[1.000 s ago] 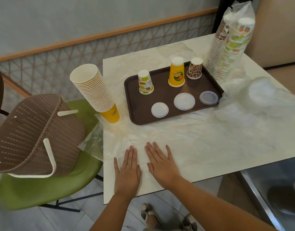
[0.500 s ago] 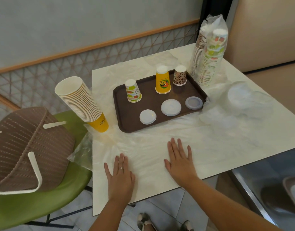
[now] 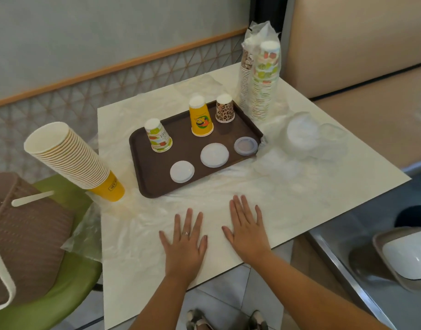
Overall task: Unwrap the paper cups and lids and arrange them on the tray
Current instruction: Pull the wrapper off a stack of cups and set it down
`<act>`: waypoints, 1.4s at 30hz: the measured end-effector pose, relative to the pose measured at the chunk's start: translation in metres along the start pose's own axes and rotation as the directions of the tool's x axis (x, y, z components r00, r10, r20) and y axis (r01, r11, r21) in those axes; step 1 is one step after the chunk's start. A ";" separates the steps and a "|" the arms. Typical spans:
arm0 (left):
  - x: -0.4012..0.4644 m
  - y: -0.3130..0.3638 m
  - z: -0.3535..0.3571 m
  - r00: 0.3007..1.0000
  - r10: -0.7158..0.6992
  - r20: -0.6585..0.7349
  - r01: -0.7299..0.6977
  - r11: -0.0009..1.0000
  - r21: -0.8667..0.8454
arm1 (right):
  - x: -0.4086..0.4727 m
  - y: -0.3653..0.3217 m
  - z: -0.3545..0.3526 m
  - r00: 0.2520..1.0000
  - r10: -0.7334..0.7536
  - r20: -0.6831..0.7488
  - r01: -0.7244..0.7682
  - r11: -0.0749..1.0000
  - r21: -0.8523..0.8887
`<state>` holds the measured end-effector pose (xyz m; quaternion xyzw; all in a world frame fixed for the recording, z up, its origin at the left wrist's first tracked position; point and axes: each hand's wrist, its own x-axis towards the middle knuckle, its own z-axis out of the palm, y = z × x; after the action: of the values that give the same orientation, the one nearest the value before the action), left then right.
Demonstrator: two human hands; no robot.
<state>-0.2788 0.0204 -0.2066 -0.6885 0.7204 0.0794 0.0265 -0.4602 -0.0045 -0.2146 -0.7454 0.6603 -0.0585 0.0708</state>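
From the head view I saw the left hand [image 3: 184, 241] and the right hand [image 3: 246, 231] lying flat on the table [image 3: 323, 186] at 6 o'clock, fingers straight and spread, holding nothing. The brown tray [image 3: 157, 172] sat near the middle of the table. On it three cups stood upside down: a fruit-print cup [image 3: 158, 136] at its 10 o'clock, a yellow cup [image 3: 201, 120] at 12 and a leopard-print cup [image 3: 225, 109] at 1. In front of them lay three lids [image 3: 214, 155] in a row. A wrapped cup stack [image 3: 260, 77] stood just beyond the tray at 2 o'clock. Another leaning stack [image 3: 69, 158] lay at 9.
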 end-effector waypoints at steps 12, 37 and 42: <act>0.000 0.001 -0.002 1.000 -0.014 0.025 0.013 0.999 0.049 | 0.008 0.081 -0.015 0.996 0.049 0.073 -0.052 0.998 0.037; 0.005 -0.001 -0.002 0.998 -0.049 -0.038 0.046 0.997 -0.067 | 0.028 0.139 -0.027 0.961 0.008 -0.275 0.044 0.982 0.181; 0.004 0.007 -0.016 0.967 -0.060 -0.246 0.018 0.985 -0.171 | 0.023 0.108 -0.039 0.886 -0.035 -0.462 0.211 0.918 0.336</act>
<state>-0.2849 0.0144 -0.1903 -0.7070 0.6949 0.0513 -0.1210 -0.5701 -0.0411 -0.1967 -0.7253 0.5854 -0.3581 0.0550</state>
